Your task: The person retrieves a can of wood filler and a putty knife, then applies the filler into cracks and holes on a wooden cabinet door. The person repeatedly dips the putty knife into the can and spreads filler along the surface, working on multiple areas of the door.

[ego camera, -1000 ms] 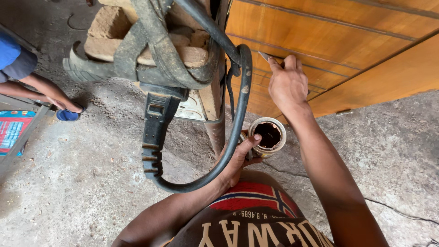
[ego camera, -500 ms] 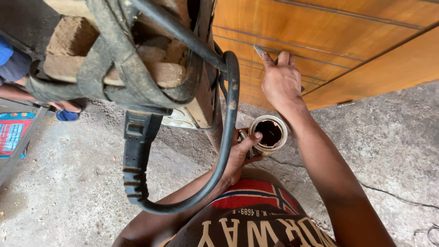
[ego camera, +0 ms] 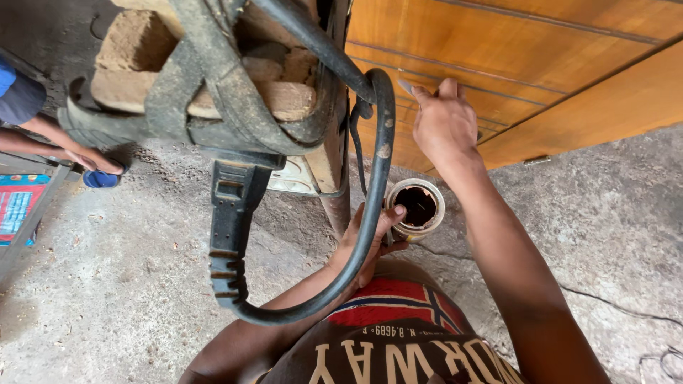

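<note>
your right hand is up against the orange wooden panel, fingers drawn together around a thin tool whose tip pokes out just above the knuckles — most of it is buried in your grip, so you cannot tell what kind it is. your left hand holds the small round tin from its near side, thumb hooked over the rim and the other fingers wrapped under and out of sight; the tin sits low between your two arms, just below the right wrist, its open mouth showing a dark inside. a thick black cable loops right across your left forearm and hand, covering part of the grip, and its ribbed plug sleeve hangs to the left. the open room lies on the bare concrete floor to your left and to the right of your arm; ahead it is tight, with the panel's lower edge meeting the floor and a cluttered stand crowding close. at the far left, another person's foot in a blue sandal is cut off by the frame.
</note>
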